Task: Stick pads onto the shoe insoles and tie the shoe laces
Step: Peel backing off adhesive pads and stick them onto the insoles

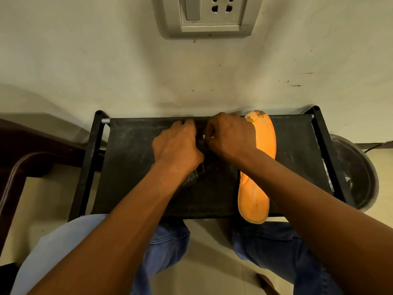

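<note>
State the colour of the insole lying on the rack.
Orange insole, with a worn, flaking toe end; seen in the head view.

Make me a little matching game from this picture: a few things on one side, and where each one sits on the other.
Things:
1. orange insole
2. wall socket
3. dark shoe
4. round bin

Places:
A. under both hands
B. on the floor beside the rack's right end
C. lying on the rack's right half
D. on the wall above the rack

Pairs: 1-C, 2-D, 3-A, 4-B
</note>
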The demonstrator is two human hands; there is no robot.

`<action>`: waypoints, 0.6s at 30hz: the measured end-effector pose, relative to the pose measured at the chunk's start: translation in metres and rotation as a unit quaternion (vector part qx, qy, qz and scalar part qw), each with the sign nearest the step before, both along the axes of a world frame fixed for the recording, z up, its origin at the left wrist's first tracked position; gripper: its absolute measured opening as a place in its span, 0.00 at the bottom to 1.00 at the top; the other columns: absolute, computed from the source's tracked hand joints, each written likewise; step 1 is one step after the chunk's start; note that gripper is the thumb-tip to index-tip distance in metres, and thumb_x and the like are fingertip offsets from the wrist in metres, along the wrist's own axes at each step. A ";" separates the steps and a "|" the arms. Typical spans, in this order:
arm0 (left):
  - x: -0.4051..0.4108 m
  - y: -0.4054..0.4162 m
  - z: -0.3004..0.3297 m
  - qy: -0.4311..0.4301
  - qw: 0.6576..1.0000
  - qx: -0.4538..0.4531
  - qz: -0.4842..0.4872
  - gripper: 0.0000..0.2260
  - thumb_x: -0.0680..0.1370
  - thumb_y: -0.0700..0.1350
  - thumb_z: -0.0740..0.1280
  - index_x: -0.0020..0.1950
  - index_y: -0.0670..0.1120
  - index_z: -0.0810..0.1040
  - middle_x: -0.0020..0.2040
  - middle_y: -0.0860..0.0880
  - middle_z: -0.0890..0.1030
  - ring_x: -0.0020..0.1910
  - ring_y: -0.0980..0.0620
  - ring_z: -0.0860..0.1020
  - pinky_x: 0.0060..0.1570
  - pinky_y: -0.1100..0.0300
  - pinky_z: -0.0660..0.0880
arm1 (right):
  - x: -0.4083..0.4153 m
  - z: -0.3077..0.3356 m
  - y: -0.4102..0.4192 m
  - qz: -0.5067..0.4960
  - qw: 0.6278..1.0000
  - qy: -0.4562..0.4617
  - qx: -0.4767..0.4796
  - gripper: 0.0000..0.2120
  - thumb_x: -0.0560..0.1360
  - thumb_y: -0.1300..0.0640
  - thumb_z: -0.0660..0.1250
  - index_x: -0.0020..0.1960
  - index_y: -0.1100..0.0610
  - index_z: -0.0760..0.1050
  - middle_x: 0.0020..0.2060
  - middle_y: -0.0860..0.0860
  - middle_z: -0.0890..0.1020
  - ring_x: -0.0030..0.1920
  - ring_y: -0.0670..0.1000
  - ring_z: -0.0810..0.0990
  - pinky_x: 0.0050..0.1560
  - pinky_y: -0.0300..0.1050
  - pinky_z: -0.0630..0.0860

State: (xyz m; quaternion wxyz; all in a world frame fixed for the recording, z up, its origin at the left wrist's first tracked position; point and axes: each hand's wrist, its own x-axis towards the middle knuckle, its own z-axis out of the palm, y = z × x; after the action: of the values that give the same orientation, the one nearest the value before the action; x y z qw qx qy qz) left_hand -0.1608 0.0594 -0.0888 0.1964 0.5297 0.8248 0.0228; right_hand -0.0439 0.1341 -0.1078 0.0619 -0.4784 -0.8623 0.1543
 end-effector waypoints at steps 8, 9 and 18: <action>-0.002 -0.001 0.002 -0.012 1.000 0.000 0.000 0.26 0.70 0.56 0.78 0.63 0.52 0.74 0.58 0.49 0.78 0.54 0.46 0.80 0.45 0.52 0.72 | 0.002 -0.007 0.008 -0.052 0.996 -0.015 0.068 0.07 0.74 0.52 0.68 0.48 0.53 0.82 0.44 0.51 0.84 0.44 0.54 0.81 0.40 0.46 0.77; -0.003 -0.001 0.002 -0.011 1.000 0.001 0.001 0.25 0.70 0.56 0.78 0.63 0.52 0.74 0.58 0.49 0.78 0.54 0.46 0.80 0.44 0.52 0.72 | 0.002 -0.008 0.008 -0.048 0.997 -0.007 0.060 0.07 0.74 0.52 0.68 0.48 0.52 0.83 0.43 0.51 0.84 0.44 0.54 0.81 0.40 0.46 0.78; -0.005 0.001 0.000 -0.015 1.000 -0.006 0.003 0.26 0.69 0.56 0.79 0.63 0.54 0.74 0.57 0.50 0.78 0.55 0.46 0.80 0.45 0.52 0.72 | 0.003 -0.002 0.009 -0.004 1.000 -0.012 0.017 0.06 0.72 0.51 0.70 0.46 0.52 0.83 0.43 0.50 0.84 0.43 0.53 0.81 0.40 0.47 0.79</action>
State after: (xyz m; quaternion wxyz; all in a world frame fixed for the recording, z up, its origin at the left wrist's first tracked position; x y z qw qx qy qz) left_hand -0.1654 0.0601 -0.0883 0.2114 0.5259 0.8235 0.0266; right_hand -0.0412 0.1435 -0.1095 0.0606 -0.4824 -0.8635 0.1336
